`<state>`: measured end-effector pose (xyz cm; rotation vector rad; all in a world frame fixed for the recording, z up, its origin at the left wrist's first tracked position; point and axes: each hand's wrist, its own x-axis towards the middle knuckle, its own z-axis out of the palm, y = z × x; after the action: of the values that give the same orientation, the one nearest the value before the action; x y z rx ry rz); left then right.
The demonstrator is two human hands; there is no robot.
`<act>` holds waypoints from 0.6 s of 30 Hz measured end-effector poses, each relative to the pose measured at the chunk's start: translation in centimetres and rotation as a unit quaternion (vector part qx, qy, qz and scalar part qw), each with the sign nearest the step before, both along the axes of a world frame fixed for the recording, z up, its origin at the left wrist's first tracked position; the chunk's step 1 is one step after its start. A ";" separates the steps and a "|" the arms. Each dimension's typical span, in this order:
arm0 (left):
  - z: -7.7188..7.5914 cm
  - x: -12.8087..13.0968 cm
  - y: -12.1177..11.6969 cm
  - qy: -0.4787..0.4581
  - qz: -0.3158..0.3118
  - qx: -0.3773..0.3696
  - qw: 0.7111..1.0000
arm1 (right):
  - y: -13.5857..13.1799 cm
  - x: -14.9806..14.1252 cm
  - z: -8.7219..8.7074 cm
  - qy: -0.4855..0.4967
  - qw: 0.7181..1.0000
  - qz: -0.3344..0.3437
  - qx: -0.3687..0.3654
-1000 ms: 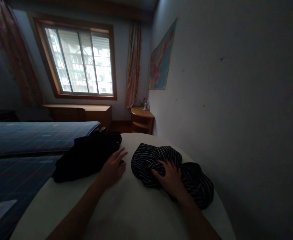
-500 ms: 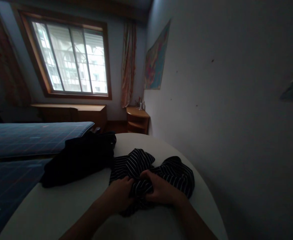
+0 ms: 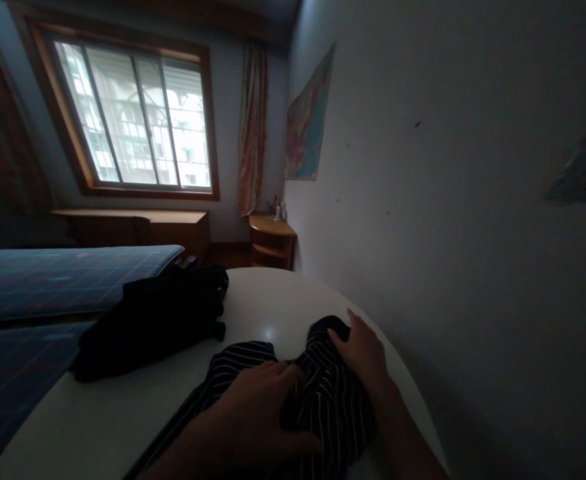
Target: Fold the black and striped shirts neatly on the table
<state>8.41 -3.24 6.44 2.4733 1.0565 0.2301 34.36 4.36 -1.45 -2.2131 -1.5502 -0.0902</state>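
Note:
A crumpled black garment with thin white stripes (image 3: 325, 407) lies on the round white table (image 3: 263, 293). I cannot tell which kind of garment it is. My left hand (image 3: 257, 410) reaches across its near left part, fingers stretched over the cloth and thumb apart. On the garment's right side rests my right hand (image 3: 365, 350), with thumb and forefinger spread at the bunched far end. Some of the cloth is hidden beneath both hands and the left forearm. To the left, a dark piece of clothing (image 3: 157, 327) lies in a heap over the table's edge.
Beyond the table's left edge is a bed with a blue plaid mattress (image 3: 73, 277). The wall (image 3: 447, 267) runs close along the right. Farther back stand a wooden desk (image 3: 177, 217) below the window and a corner shelf (image 3: 273, 227).
The striped garment is more spread out and lies nearer to me. My right hand has moved right and away, its fingers opened; my left hand has shifted nearer and its fingers are extended.

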 end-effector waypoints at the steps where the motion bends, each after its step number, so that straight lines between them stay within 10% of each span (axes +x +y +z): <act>1: -0.7 0.3 0.1 -0.008 -0.020 0.000 1.000 | -0.1 0.3 0.0 0.017 0.999 -0.001 -0.027; 6: -4.0 1.2 0.4 0.036 -0.079 -0.011 0.996 | 0.0 0.4 0.0 0.104 0.993 0.021 -0.049; 12: -1.9 -1.5 1.9 0.051 -0.022 -0.047 0.997 | 1.8 -1.7 2.1 0.259 0.951 0.167 -0.013; 18: -1.4 -2.9 5.6 -0.204 0.151 -0.035 0.967 | 2.3 -6.5 8.0 0.365 0.877 0.311 -0.013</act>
<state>5.46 2.34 5.00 2.0667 1.2221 0.7479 27.90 6.68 6.56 -1.3738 -1.6749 0.8562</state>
